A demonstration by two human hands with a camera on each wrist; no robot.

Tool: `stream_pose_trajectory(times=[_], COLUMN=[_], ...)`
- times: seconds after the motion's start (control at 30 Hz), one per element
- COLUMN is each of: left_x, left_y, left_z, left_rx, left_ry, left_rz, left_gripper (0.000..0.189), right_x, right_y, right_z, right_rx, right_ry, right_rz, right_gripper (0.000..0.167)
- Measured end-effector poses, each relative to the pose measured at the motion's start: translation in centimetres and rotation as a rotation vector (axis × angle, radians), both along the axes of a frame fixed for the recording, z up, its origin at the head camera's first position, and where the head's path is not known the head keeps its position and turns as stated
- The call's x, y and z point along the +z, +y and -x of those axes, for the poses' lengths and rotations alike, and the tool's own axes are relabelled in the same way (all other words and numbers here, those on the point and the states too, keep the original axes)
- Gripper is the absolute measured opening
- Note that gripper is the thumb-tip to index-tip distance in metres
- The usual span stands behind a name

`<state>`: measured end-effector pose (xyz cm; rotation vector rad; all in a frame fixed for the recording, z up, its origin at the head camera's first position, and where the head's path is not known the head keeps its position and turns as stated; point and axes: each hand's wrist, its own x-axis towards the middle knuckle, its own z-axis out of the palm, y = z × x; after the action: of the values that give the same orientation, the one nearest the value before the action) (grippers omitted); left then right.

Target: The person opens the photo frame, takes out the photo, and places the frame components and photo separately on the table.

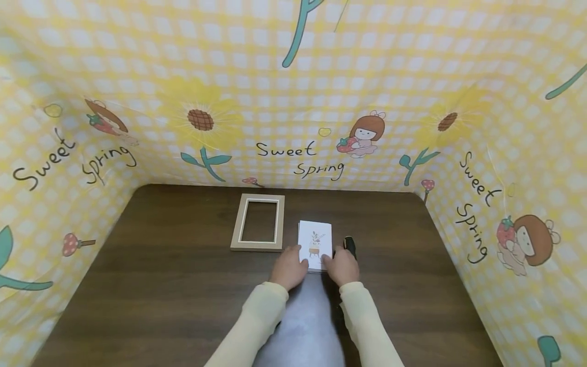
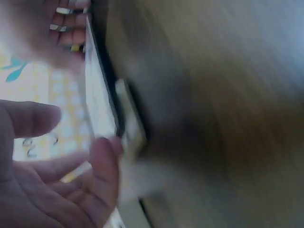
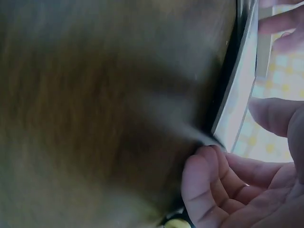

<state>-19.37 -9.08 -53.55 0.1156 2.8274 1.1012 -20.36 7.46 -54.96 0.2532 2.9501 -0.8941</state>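
Note:
In the head view, a white picture card [image 1: 315, 234] printed with a potted plant lies between the two hands, with a dark layer under it in the wrist views. The left hand [image 1: 289, 267] holds its lower left edge; in the left wrist view, a fingertip of that hand [image 2: 61, 185] touches the corner and the thumb stands apart. At the lower right edge the right hand [image 1: 343, 266] grips the card, its curled fingers at the corner in the right wrist view [image 3: 237, 185]. Whether the card touches the table cannot be told.
An open wooden photo frame [image 1: 238, 229] lies left of the card on the dark brown table [image 1: 183, 290]. Beside the right hand is a black object [image 1: 349, 244], partly hidden. Yellow checked cloth [image 1: 293, 112] hangs at the back and both sides.

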Motion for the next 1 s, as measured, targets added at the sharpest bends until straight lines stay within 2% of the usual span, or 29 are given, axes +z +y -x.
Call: stream_pose_trajectory(times=[0.07,0.2,0.33,0.47,0.57,0.67,0.8,1.0], left_x=[-0.5,-1.3,-1.6,-1.0,-0.3,0.1,0.6,1.4], left_y=[0.8,1.3,0.8,0.3,-0.1,-0.3,-0.4,0.1], left_z=[-0.1,-0.2,-0.8,-2.2,-4.1,-6.1,-7.6,-8.3], left_rx=[0.027,0.084,0.087,0.045,0.0,-0.021,0.001,0.029], left_ry=[-0.002,-0.011,-0.034,-0.042,-0.077,-0.115,-0.103,-0.011], left_rz=[0.048,0.076,0.068,0.058,0.044,0.023,-0.003,0.046], left_gripper=[0.046,0.047,0.05,0.049,0.049,0.05,0.051,0.049], right_x=[-0.4,-0.6,-0.2,0.5,1.1,1.7,2.3,3.0], right_y=[-0.4,-0.5,0.2,1.1,1.4,1.5,1.4,1.3], right_z=[-0.1,-0.7,-1.5,-3.1,-4.8,-6.4,-7.6,-8.3], right_rx=[0.017,0.029,0.048,0.089,0.129,0.171,0.182,0.176], right_ry=[0.012,0.002,-0.048,-0.17,-0.29,-0.336,-0.319,-0.266], right_rz=[-0.01,0.008,0.066,0.146,0.187,0.193,0.179,0.13], right_gripper=[0.034,0.026,0.024,0.027,0.029,0.03,0.03,0.035])
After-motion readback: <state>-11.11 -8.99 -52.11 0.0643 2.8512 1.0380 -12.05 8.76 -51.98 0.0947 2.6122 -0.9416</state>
